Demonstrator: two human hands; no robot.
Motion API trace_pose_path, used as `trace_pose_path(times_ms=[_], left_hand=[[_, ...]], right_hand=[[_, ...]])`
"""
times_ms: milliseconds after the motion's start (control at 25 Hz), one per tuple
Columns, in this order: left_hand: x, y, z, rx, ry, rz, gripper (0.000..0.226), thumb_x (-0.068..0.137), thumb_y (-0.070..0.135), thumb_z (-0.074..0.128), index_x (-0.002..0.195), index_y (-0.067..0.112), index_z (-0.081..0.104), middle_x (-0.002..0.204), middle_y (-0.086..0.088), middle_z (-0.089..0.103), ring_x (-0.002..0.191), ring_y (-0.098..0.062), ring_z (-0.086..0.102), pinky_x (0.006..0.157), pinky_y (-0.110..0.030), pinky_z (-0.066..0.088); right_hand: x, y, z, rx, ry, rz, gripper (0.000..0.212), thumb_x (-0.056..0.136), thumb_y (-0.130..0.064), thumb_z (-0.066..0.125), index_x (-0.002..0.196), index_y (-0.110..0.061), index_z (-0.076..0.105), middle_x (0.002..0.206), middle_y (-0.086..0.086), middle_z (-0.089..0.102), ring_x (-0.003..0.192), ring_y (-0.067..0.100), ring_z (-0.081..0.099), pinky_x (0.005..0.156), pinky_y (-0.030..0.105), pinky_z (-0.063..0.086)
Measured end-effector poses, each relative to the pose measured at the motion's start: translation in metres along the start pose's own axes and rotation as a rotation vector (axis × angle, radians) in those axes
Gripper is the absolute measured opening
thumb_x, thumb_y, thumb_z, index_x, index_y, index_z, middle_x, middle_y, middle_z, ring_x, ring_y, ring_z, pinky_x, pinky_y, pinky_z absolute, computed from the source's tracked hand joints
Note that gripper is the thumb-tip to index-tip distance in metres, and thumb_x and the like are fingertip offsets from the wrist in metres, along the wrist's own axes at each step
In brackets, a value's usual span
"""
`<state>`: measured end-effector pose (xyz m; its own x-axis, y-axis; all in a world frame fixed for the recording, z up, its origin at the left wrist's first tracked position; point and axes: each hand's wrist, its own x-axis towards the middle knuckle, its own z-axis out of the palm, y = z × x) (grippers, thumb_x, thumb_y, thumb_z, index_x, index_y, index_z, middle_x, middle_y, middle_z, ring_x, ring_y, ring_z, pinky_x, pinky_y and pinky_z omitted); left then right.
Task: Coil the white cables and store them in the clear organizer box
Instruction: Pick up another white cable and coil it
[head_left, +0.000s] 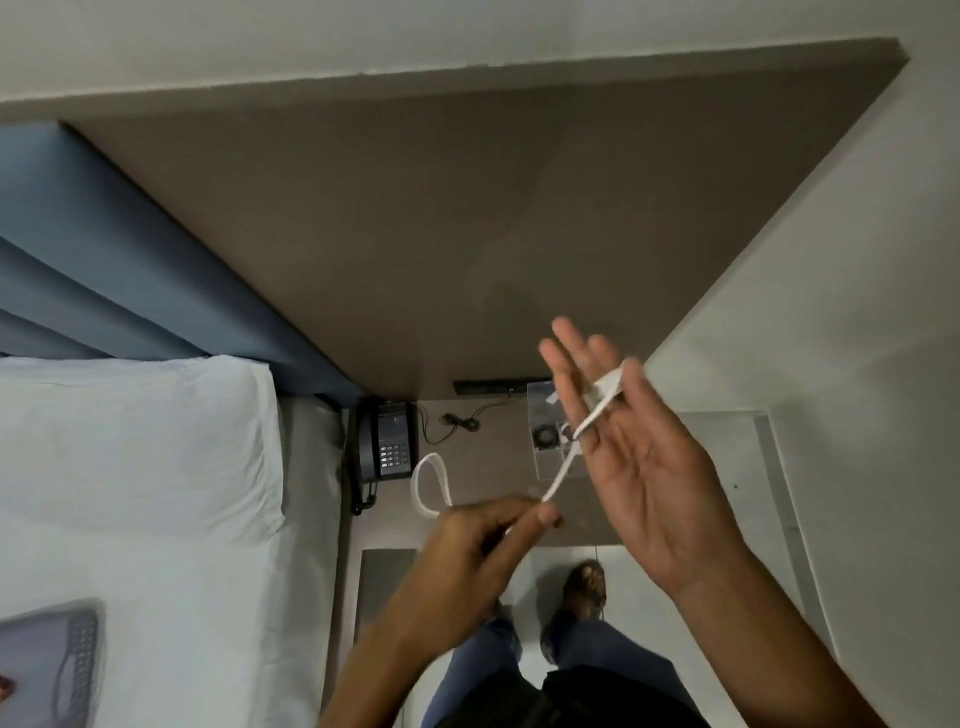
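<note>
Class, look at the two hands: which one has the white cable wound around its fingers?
The right hand, raised with open palm and spread fingers, has the white cable wrapped around its fingers. The left hand only pinches the cable lower down, feeding it.

The left hand (483, 540) pinches a white cable (563, 464) wound around the spread right hand (634, 457).

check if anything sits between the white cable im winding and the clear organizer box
Nothing visible does. The white cable runs from the left hand to the right hand, and the clear organizer box sits on the table right behind them.
</note>
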<state>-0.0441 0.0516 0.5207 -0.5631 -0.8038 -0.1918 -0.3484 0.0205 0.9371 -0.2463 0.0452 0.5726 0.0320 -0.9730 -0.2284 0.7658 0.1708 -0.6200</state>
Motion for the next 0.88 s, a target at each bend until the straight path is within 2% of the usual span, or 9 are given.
trace_pose_path(times_ms=[120,200,360,440,520,600,680,760,880], left_hand=[[-0.005,0.019,-0.015,0.021,0.069,0.043,0.029,0.104,0.053,0.067,0.099,0.03,0.083,0.075,-0.001,0.073,0.054,-0.021,0.063,0.052,-0.024,0.049],[0.002,0.034,-0.032,0.03,0.066,0.108,0.029,0.1,0.053,0.073,0.091,0.027,0.082,0.076,0.002,0.074,0.053,-0.014,0.062,0.05,-0.025,0.05],[0.029,0.05,-0.04,-0.034,-0.044,0.123,0.041,0.096,0.047,0.076,0.074,0.013,0.07,0.06,-0.008,0.055,0.051,-0.024,0.05,0.052,-0.031,0.046],[0.037,0.048,-0.031,-0.058,-0.056,0.087,0.047,0.099,0.049,0.072,0.073,0.01,0.067,0.062,-0.025,0.051,0.056,-0.042,0.049,0.056,-0.048,0.047],[0.037,0.041,-0.02,-0.04,-0.026,0.058,0.057,0.103,0.058,0.061,0.077,0.008,0.068,0.064,-0.023,0.053,0.059,-0.043,0.051,0.06,-0.054,0.049],[0.03,0.032,-0.009,-0.013,0.013,0.024,0.054,0.107,0.059,0.053,0.082,0.015,0.072,0.058,0.001,0.05,0.053,-0.02,0.049,0.055,-0.038,0.047],[0.022,0.027,0.004,-0.006,0.01,0.003,0.045,0.111,0.052,0.051,0.092,0.02,0.076,0.056,0.005,0.043,0.049,-0.008,0.04,0.052,-0.023,0.039],[0.014,0.029,0.017,0.068,-0.048,0.017,0.033,0.112,0.046,0.053,0.102,0.025,0.076,0.063,0.001,0.051,0.053,-0.005,0.046,0.054,-0.015,0.04],[0.011,0.045,0.019,0.176,-0.093,0.041,0.019,0.111,0.038,0.059,0.101,0.03,0.072,0.07,0.005,0.06,0.058,-0.007,0.053,0.056,-0.017,0.043]], right_hand=[[-0.012,0.003,-0.015,-0.978,0.019,-0.156,0.031,0.112,-0.031,0.049,0.134,-0.028,0.071,0.151,-0.026,0.061,0.139,-0.009,0.056,0.113,0.015,0.048],[-0.033,0.018,-0.018,-1.028,-0.174,0.05,0.027,0.109,-0.041,0.048,0.118,-0.036,0.073,0.118,-0.03,0.073,0.111,-0.012,0.067,0.09,0.018,0.058],[-0.072,0.04,-0.014,-0.202,-0.159,0.394,0.041,0.109,-0.047,0.056,0.095,-0.013,0.074,0.098,0.009,0.076,0.101,0.025,0.075,0.096,0.034,0.058],[-0.077,0.036,-0.012,0.247,-0.065,0.454,0.032,0.094,-0.031,0.084,0.09,-0.001,0.074,0.093,0.019,0.072,0.094,0.032,0.076,0.092,0.039,0.063],[-0.073,0.016,-0.012,0.487,-0.017,0.382,0.027,0.085,-0.012,0.092,0.097,0.008,0.078,0.098,0.023,0.076,0.095,0.032,0.079,0.09,0.037,0.066],[-0.062,-0.008,-0.016,0.599,0.014,0.257,0.028,0.091,-0.006,0.085,0.114,0.009,0.076,0.115,0.024,0.076,0.11,0.031,0.078,0.094,0.036,0.066],[-0.049,-0.026,-0.016,0.648,0.046,0.155,0.029,0.104,-0.01,0.067,0.129,0.003,0.068,0.14,0.025,0.068,0.134,0.034,0.067,0.109,0.04,0.06],[-0.037,-0.033,-0.019,0.507,0.067,0.049,0.026,0.115,-0.018,0.045,0.127,-0.004,0.062,0.157,0.021,0.058,0.15,0.032,0.054,0.127,0.043,0.042],[-0.031,-0.027,-0.024,-0.484,0.184,-0.245,0.035,0.118,-0.031,0.034,0.131,-0.024,0.066,0.161,-0.006,0.057,0.147,0.005,0.054,0.124,0.029,0.041]])
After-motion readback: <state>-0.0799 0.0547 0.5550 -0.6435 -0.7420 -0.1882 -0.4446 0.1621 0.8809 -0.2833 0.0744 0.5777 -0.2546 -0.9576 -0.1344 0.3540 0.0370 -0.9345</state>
